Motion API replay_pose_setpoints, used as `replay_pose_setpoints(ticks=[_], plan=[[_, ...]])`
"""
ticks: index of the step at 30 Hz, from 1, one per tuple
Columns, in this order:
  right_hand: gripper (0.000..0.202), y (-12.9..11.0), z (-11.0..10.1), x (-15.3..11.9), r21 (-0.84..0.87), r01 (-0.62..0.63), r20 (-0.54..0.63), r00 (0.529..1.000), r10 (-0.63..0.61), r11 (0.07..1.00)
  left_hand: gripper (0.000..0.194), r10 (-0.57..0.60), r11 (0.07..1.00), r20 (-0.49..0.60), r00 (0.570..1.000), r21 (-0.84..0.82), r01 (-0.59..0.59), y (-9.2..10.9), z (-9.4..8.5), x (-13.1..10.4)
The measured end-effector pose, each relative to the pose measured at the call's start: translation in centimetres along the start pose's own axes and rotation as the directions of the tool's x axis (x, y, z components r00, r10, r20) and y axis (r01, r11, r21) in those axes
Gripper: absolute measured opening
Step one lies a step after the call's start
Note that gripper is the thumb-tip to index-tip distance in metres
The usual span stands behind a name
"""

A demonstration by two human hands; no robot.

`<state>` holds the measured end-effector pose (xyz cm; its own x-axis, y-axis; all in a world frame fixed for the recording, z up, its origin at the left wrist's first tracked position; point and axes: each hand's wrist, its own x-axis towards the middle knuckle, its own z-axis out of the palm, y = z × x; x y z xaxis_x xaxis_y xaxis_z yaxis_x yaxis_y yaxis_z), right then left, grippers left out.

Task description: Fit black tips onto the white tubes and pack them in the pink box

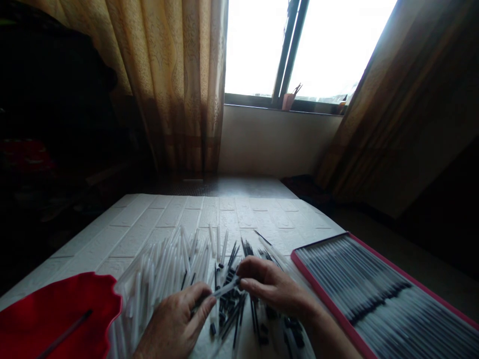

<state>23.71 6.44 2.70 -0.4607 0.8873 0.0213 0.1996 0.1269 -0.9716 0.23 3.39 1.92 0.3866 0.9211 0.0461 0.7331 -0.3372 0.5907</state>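
Head: clear tube (225, 289) in L hand (172, 319), R hand (268, 281); axis slants up-right.

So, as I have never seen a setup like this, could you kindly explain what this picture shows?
There is no machine here: a head-worn camera looks forward and down at the wearer's bare hands. The left hand and right hand share a pinching grip on a slender, translucent tube. On the white, brick-patterned surface lie many pale tubes on the left and small dark parts in the middle. Beside them are a red dish and, on the right, a pink-edged box filled with slim sticks.
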Motion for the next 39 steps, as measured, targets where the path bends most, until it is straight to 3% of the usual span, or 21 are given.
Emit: replay_pose_setpoints(ticks=[3,11,24,29,34,39], plan=[[0.015,0.1,-0.1,0.0,0.062,0.019,0.009,1.000,-0.020,0.998,0.027,0.000,1.000,-0.001,1.000,0.003,0.000,-0.1,0.1,0.0],[0.005,0.1,0.1,0.2,-0.057,0.007,0.002,1.000,-0.007,0.998,0.027,0.007,1.000,-0.003,1.000,-0.007,-0.007,-0.3,0.3,0.1],[0.029,0.5,0.5,0.4,-0.336,-0.022,-0.039,0.999,0.009,0.941,0.024,0.025,1.000,-0.006,1.000,0.008,-0.025,-0.3,0.4,0.2],[0.039,0.6,0.6,0.5,-0.287,-0.047,-0.026,0.999,0.041,0.957,0.025,0.022,1.000,-0.004,1.000,0.007,-0.022,-0.2,0.4,0.1],[0.013,0.3,0.3,0.1,-0.082,-0.004,0.008,1.000,0.005,0.997,0.025,0.011,1.000,0.001,1.000,0.010,-0.011,0.0,0.2,0.0],[0.010,1.0,0.2,0.1,0.005,0.008,0.019,1.000,-0.008,1.000,0.026,0.014,1.000,0.010,1.000,0.010,-0.014,0.0,0.1,0.1]])
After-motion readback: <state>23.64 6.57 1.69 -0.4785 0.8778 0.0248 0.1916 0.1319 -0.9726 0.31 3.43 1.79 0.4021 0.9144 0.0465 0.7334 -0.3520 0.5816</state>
